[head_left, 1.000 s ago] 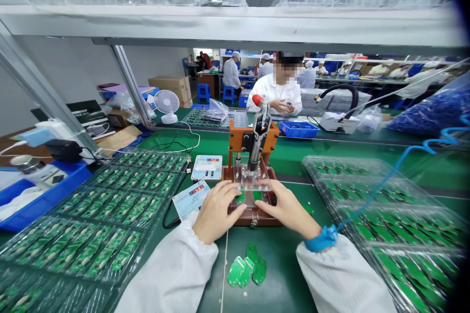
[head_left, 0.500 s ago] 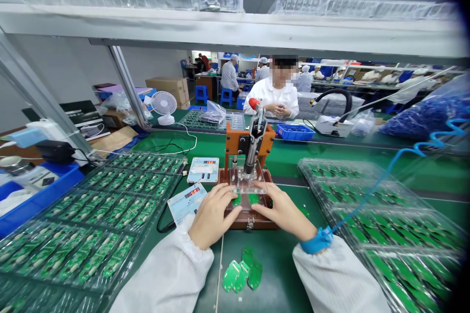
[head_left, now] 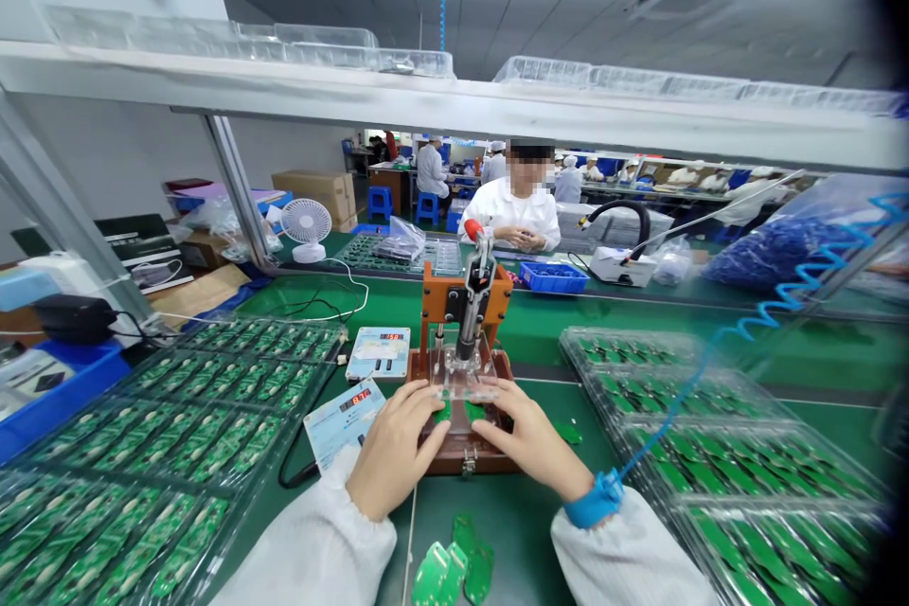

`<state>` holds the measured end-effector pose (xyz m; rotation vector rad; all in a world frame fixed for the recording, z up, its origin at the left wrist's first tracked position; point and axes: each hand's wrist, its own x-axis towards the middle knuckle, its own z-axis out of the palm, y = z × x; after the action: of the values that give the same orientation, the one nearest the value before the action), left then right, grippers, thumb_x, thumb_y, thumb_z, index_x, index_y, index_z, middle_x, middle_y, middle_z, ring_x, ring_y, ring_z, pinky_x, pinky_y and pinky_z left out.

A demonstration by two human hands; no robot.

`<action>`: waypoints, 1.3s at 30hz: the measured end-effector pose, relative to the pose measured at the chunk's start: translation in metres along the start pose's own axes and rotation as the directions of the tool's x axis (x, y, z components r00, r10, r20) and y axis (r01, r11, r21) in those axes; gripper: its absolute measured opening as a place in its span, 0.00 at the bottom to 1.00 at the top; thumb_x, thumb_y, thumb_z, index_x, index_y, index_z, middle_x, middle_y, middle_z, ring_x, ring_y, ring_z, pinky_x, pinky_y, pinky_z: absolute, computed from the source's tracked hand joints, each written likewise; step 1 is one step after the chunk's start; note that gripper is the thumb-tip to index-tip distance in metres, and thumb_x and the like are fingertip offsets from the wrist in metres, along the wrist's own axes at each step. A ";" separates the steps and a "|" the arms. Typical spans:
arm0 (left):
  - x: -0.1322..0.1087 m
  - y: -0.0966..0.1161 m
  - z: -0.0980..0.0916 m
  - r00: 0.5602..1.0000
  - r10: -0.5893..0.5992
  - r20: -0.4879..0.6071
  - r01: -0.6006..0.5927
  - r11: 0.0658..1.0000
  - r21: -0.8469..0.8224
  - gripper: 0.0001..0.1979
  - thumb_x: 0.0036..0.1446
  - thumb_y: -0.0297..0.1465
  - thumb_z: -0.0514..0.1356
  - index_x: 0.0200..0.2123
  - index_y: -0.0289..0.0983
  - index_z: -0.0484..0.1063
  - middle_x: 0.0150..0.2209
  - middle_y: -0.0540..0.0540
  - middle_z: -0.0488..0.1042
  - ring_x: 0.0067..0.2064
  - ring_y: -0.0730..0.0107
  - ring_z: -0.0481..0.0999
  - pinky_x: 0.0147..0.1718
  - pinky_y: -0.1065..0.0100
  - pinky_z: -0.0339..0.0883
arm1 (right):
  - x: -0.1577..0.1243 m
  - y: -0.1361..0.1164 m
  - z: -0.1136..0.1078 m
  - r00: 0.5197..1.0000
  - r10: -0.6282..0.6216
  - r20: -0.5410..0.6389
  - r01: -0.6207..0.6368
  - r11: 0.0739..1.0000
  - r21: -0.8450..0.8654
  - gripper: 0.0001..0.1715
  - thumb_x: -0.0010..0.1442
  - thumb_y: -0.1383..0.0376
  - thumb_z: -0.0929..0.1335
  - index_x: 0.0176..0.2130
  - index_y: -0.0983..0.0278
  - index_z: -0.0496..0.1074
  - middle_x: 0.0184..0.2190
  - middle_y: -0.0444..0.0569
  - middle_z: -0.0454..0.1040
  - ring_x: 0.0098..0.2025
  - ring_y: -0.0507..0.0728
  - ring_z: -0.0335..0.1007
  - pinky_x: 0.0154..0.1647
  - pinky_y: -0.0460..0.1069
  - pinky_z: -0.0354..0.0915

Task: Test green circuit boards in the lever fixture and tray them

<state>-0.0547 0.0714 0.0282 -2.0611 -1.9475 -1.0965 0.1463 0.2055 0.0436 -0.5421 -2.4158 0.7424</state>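
Observation:
A small test fixture (head_left: pixel 463 369) with an orange frame, a red-knobbed lever and a clear pressing plate stands on a brown base in front of me. My left hand (head_left: pixel 394 447) rests on the base's left side, fingers stretched toward a green circuit board (head_left: pixel 444 411) under the plate. My right hand (head_left: pixel 529 440) lies on the right side, fingertips at another green board (head_left: pixel 474 412). A blue wrist strap (head_left: pixel 595 499) with a coiled cord circles my right wrist. A few loose green boards (head_left: pixel 454 568) lie on the mat near my sleeves.
Clear trays of green boards (head_left: pixel 177 436) spread to the left and more trays (head_left: pixel 717 436) to the right. Two small meters (head_left: pixel 380 352) sit left of the fixture. A person in white (head_left: pixel 509 208) works across the bench; a fan (head_left: pixel 307 225) stands behind.
Both hands stay on the fixture base with hardly any movement. The camera has tilted upward, so everything sits lower in the picture. The near meter's reading has changed.

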 end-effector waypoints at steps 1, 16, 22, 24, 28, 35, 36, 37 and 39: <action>0.000 0.000 0.000 1.000 0.000 -0.003 0.000 1.000 -0.001 0.07 0.69 0.32 0.56 0.47 0.39 0.73 0.53 0.42 0.78 0.61 0.49 0.70 0.56 0.42 0.72 | -0.001 0.000 0.001 1.000 -0.008 -0.012 0.008 1.000 -0.007 0.13 0.66 0.63 0.71 0.51 0.59 0.77 0.59 0.53 0.73 0.66 0.64 0.64 0.66 0.63 0.65; -0.001 0.004 0.001 1.000 -0.002 -0.028 0.003 1.000 0.029 0.08 0.68 0.30 0.55 0.48 0.41 0.71 0.54 0.43 0.76 0.61 0.49 0.72 0.53 0.42 0.76 | -0.020 -0.017 0.013 0.972 -0.056 -0.228 0.049 0.998 -0.033 0.06 0.68 0.64 0.69 0.43 0.57 0.77 0.45 0.50 0.80 0.56 0.65 0.71 0.56 0.62 0.73; -0.003 0.007 0.004 0.999 -0.029 -0.019 0.028 0.999 -0.017 0.07 0.68 0.29 0.53 0.46 0.40 0.70 0.60 0.41 0.72 0.64 0.50 0.69 0.58 0.40 0.73 | -0.007 -0.019 -0.006 0.809 -0.010 -0.588 0.052 0.997 0.055 0.10 0.70 0.64 0.64 0.38 0.59 0.73 0.38 0.51 0.78 0.43 0.61 0.76 0.45 0.56 0.74; -0.003 0.006 0.004 0.999 -0.043 -0.013 0.043 0.998 -0.037 0.07 0.69 0.29 0.53 0.45 0.40 0.70 0.61 0.41 0.71 0.64 0.50 0.68 0.58 0.39 0.72 | 0.009 -0.026 -0.023 0.700 0.020 -0.714 0.065 0.994 0.092 0.08 0.70 0.64 0.64 0.39 0.60 0.71 0.38 0.51 0.76 0.42 0.61 0.75 0.44 0.56 0.72; -0.001 0.006 0.002 0.997 -0.072 -0.007 0.071 0.994 -0.081 0.07 0.69 0.30 0.54 0.46 0.41 0.71 0.55 0.42 0.76 0.64 0.49 0.69 0.56 0.39 0.73 | 0.060 -0.052 -0.061 0.617 -0.005 -0.787 0.175 0.976 0.131 0.08 0.68 0.63 0.67 0.47 0.59 0.69 0.44 0.52 0.75 0.48 0.61 0.75 0.49 0.56 0.71; -0.002 0.008 0.000 0.996 -0.073 -0.045 0.066 0.988 -0.141 0.11 0.66 0.29 0.57 0.51 0.39 0.69 0.64 0.38 0.67 0.65 0.50 0.68 0.59 0.43 0.69 | 0.161 -0.062 -0.108 0.791 0.021 -0.612 0.179 0.948 0.264 0.28 0.63 0.52 0.70 0.56 0.60 0.61 0.50 0.54 0.75 0.56 0.61 0.71 0.60 0.59 0.66; -0.002 0.007 0.000 0.993 -0.095 -0.064 0.084 0.986 -0.146 0.14 0.66 0.30 0.57 0.54 0.40 0.67 0.66 0.37 0.64 0.66 0.50 0.67 0.60 0.44 0.69 | 0.172 -0.059 -0.111 0.818 0.053 -0.573 0.147 0.944 0.297 0.28 0.64 0.49 0.69 0.56 0.60 0.62 0.48 0.53 0.77 0.55 0.61 0.73 0.59 0.60 0.66; -0.002 0.007 -0.001 0.988 -0.121 -0.091 0.107 0.983 -0.151 0.17 0.66 0.30 0.58 0.57 0.40 0.65 0.68 0.36 0.61 0.67 0.50 0.65 0.60 0.44 0.68 | 0.181 -0.057 -0.113 0.840 0.080 -0.537 0.118 0.938 0.325 0.28 0.65 0.47 0.67 0.55 0.60 0.63 0.44 0.52 0.78 0.52 0.61 0.75 0.58 0.60 0.67; -0.002 0.006 -0.003 0.973 -0.170 -0.155 0.145 0.976 -0.162 0.21 0.67 0.31 0.57 0.61 0.41 0.61 0.69 0.37 0.59 0.68 0.51 0.63 0.62 0.44 0.66 | 0.195 -0.055 -0.116 0.877 0.108 -0.468 0.085 0.924 0.373 0.27 0.68 0.43 0.65 0.52 0.61 0.67 0.38 0.50 0.79 0.46 0.61 0.77 0.53 0.59 0.71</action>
<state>-0.0510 0.0672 0.0319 -1.8343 -2.0300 -1.4406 0.0554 0.3077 0.2325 -0.5075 -1.7485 0.9324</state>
